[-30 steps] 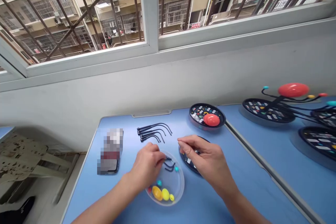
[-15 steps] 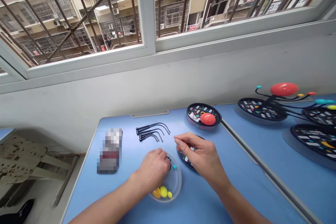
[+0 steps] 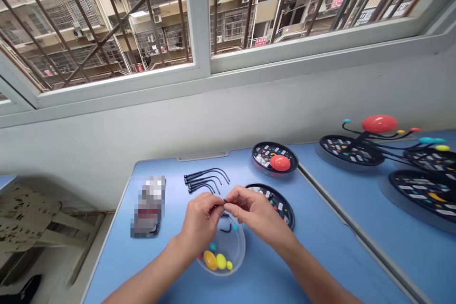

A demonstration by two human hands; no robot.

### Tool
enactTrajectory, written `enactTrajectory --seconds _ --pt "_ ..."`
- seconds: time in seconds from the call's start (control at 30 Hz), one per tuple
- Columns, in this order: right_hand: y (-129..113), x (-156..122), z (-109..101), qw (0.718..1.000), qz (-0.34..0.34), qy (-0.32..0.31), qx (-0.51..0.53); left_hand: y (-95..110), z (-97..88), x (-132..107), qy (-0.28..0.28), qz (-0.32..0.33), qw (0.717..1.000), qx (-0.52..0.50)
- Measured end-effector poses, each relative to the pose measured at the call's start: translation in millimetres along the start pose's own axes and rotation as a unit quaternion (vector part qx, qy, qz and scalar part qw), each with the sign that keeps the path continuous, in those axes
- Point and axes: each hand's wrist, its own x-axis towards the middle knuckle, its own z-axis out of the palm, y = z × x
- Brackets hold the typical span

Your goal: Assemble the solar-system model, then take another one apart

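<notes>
I have the left hand (image 3: 200,221) and right hand (image 3: 257,213) meeting above a clear plastic bowl (image 3: 233,252), their fingers (image 3: 228,206) closed on a short black rod (image 3: 224,200), a pinch that steadies so thin a piece; the bowl seems to corral the yellow beads (image 3: 210,260) so they can't roll across the blue worktop (image 3: 320,266). Beyond, bent black rods (image 3: 206,180) lie grouped together beside a black round tray (image 3: 274,156) carrying a red ball (image 3: 280,163); a built-up model (image 3: 379,124) stands on the next desk (image 3: 356,171).

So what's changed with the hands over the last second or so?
The right hand moved left off the black round tray to meet the left hand above the clear bowl, fingertips at a short black rod. The curved black rods and yellow ball stayed put.
</notes>
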Motion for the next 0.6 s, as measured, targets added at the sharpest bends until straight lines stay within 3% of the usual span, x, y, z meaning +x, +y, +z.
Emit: enactTrajectory --seconds 0.13,0.23,0.3,0.37,0.53,0.6 --pt "0 0 -2 0.997 -0.019 0.047 -0.051 -4 -0.7 0 -0.024 -0.073 0.996 0.033" --pt "-1 0 -5 0.992 -0.023 0.113 -0.044 -3 -0.4 0 -0.132 -0.109 0.97 0.173" --pt "-2 1 -7 0.992 -0.021 0.127 -0.007 -1 3.3 0 -0.214 -0.095 0.937 0.261" --pt "-3 1 -7 0.992 -0.028 0.121 0.018 2 9.1 -1 -0.252 -0.079 0.917 0.298" --pt "-2 3 -7 0.993 -0.031 0.091 0.075 1 18.1 -4 -0.261 -0.062 0.91 0.316" --pt "-2 4 -8 0.993 -0.009 0.08 0.085 -3 15.7 -7 -0.235 -0.076 0.93 0.272"
